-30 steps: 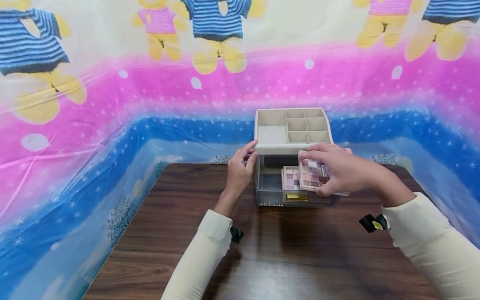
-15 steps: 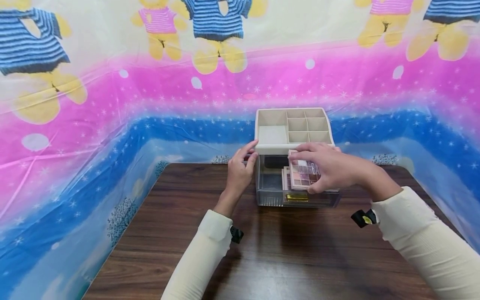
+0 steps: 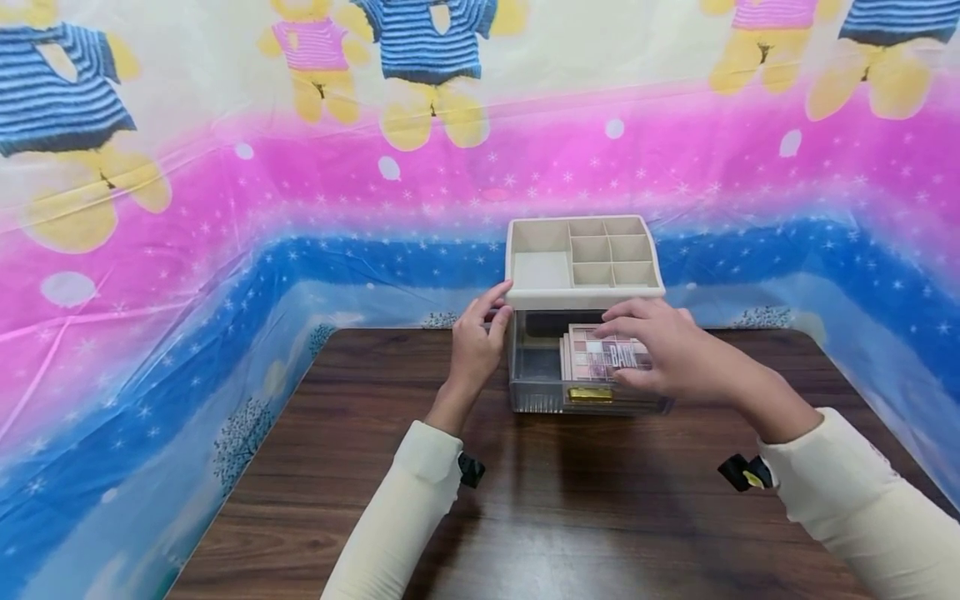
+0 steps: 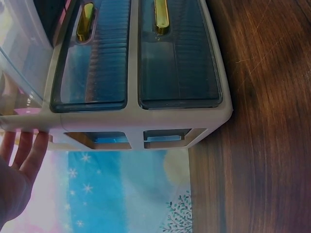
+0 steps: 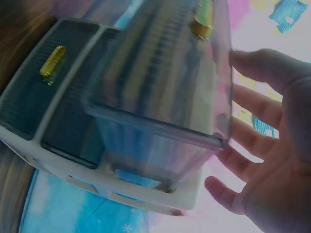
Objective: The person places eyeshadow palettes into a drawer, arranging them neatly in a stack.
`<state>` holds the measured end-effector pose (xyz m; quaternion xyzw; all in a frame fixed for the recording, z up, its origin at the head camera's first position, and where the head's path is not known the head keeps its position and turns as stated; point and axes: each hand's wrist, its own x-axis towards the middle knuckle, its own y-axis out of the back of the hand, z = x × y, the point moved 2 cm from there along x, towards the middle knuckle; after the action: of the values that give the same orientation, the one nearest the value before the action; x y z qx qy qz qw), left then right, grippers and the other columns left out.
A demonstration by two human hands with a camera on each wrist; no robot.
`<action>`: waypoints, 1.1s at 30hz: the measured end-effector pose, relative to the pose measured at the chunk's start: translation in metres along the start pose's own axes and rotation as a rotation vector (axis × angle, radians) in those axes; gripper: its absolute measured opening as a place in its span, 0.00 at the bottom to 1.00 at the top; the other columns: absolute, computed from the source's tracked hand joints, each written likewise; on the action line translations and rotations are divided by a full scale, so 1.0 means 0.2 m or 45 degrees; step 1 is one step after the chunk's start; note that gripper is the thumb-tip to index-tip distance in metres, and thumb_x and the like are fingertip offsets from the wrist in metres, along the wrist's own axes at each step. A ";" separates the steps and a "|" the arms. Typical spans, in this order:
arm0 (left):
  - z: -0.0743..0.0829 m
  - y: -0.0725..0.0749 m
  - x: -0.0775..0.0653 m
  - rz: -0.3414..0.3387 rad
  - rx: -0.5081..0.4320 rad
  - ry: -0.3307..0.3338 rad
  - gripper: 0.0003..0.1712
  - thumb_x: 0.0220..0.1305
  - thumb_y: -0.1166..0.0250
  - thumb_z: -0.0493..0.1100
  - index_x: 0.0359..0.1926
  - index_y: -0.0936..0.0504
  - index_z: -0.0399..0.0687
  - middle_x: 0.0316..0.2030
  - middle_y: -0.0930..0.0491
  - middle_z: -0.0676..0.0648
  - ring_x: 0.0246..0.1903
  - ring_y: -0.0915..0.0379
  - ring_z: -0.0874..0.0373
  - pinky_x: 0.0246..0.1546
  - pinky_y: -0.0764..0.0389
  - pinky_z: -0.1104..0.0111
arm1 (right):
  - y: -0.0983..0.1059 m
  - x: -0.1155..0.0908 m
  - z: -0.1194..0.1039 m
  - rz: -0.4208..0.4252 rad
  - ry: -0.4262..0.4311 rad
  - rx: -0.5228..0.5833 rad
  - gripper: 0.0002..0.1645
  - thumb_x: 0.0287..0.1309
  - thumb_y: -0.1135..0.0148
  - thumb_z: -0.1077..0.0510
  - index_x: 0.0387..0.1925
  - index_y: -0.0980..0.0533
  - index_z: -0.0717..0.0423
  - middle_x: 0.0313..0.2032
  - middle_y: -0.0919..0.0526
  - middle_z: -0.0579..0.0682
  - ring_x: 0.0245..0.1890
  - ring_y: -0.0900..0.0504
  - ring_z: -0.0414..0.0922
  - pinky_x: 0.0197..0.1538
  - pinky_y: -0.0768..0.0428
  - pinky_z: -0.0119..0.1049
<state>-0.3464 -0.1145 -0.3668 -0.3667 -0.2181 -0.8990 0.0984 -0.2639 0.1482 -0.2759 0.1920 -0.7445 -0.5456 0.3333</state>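
A cream cosmetics organizer (image 3: 585,298) stands on the table, its clear top drawer (image 3: 540,396) pulled out toward me. Inside the drawer, on its right half, lies a stack of eyeshadow palettes (image 3: 611,357), the top one printed with letters. My left hand (image 3: 480,346) rests its fingertips against the organizer's left side; the left wrist view shows those fingers (image 4: 34,150) fairly straight along the frame. Over the right part of the drawer is my right hand (image 3: 667,346), fingers spread and holding nothing. In the right wrist view it sits just beside the drawer's upper edge.
Compartments of several sizes (image 3: 613,248) divide the organizer's top. Two lower drawers with gold handles (image 4: 162,17) are closed beneath the pulled-out one. The dark wooden table (image 3: 570,517) reaches back to a printed curtain (image 3: 375,208) with bears and snowflakes.
My right hand has moved left with a palette, laid it on the stack in the drawer, and let it go, then drawn back slightly right. The left hand stays put.
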 end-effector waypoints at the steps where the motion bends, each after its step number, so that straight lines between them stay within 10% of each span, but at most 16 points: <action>1: 0.00 0.00 0.00 -0.001 -0.003 0.002 0.20 0.75 0.40 0.43 0.65 0.20 0.52 0.47 0.16 0.38 0.47 0.16 0.48 0.50 0.14 0.57 | -0.01 -0.01 0.00 0.046 0.011 -0.004 0.27 0.54 0.24 0.56 0.57 0.19 0.52 0.59 0.21 0.54 0.62 0.25 0.55 0.54 0.28 0.62; 12: 0.00 0.00 0.01 0.006 -0.005 -0.003 0.20 0.75 0.39 0.44 0.65 0.19 0.52 0.47 0.16 0.38 0.47 0.15 0.47 0.49 0.14 0.56 | -0.16 -0.12 -0.09 0.605 0.268 -0.122 0.19 0.42 0.22 0.62 0.40 0.16 0.54 0.41 0.17 0.51 0.43 0.18 0.47 0.44 0.24 0.54; 21: 0.00 0.00 0.00 0.009 0.012 -0.004 0.20 0.75 0.39 0.44 0.65 0.19 0.52 0.47 0.15 0.38 0.47 0.15 0.47 0.48 0.13 0.56 | -0.30 -0.17 -0.21 0.809 0.439 -0.339 0.07 0.57 0.37 0.59 0.35 0.15 0.54 0.34 0.16 0.50 0.35 0.19 0.52 0.42 0.22 0.53; 26: 0.00 0.00 0.01 0.018 0.010 -0.005 0.20 0.74 0.38 0.44 0.64 0.19 0.52 0.47 0.15 0.38 0.46 0.14 0.47 0.48 0.13 0.57 | -0.37 -0.16 -0.25 0.940 0.434 -0.447 0.18 0.71 0.51 0.59 0.33 0.15 0.54 0.31 0.17 0.50 0.31 0.20 0.53 0.42 0.23 0.54; 33: 0.00 0.00 0.01 0.030 0.006 -0.015 0.20 0.74 0.38 0.43 0.63 0.18 0.52 0.47 0.14 0.38 0.45 0.14 0.47 0.47 0.13 0.57 | -0.42 -0.14 -0.27 1.001 0.413 -0.554 0.15 0.67 0.48 0.64 0.34 0.15 0.56 0.31 0.15 0.50 0.32 0.17 0.52 0.43 0.22 0.53</action>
<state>-0.3475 -0.1137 -0.3660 -0.3742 -0.2164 -0.8952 0.1086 -0.2126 0.1026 -0.3533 -0.0959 -0.5675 -0.4844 0.6588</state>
